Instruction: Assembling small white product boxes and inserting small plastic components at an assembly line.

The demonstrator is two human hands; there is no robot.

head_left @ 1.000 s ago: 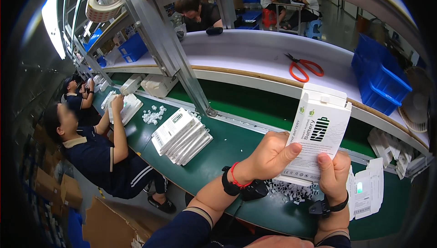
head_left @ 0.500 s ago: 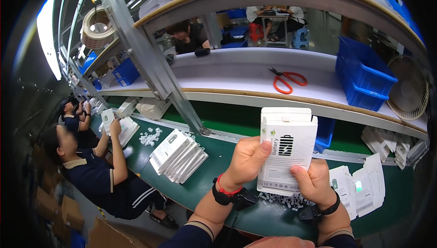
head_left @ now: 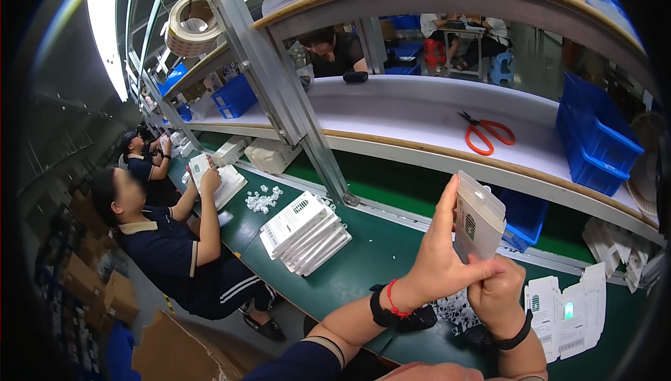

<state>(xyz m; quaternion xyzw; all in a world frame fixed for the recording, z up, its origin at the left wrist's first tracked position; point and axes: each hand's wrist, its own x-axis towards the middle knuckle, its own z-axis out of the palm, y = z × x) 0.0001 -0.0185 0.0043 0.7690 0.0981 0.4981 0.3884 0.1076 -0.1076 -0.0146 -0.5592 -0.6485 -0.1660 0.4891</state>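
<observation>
A thin white printed carton point(head_left: 479, 224) is held up over the green bench, turned edge-on and tilted, its upper end toward the shelf. My left hand point(head_left: 440, 248) lies along its left side with long fingers stretched upward, the thumb reaching across the lower front. Around the carton's lower end curl the fingers of my right hand point(head_left: 499, 298), so both hands grip it. Under my wrists lies a heap of small white plastic pieces point(head_left: 458, 309), partly hidden. Beside my right wrist are unfolded flat cartons point(head_left: 581, 314).
A stack of finished-looking white cartons point(head_left: 305, 231) stands left of my arms, near a small pile of clear bits point(head_left: 263, 199). Red-handled cutters point(head_left: 482, 136) and blue bins point(head_left: 597, 140) rest on the shelf. A co-worker point(head_left: 164, 241) handles a similar carton at the left.
The carton has turned from facing me to edge-on. My left hand has moved from gripping its edge to lying along its side with fingers extended. The whole view has shifted left.
</observation>
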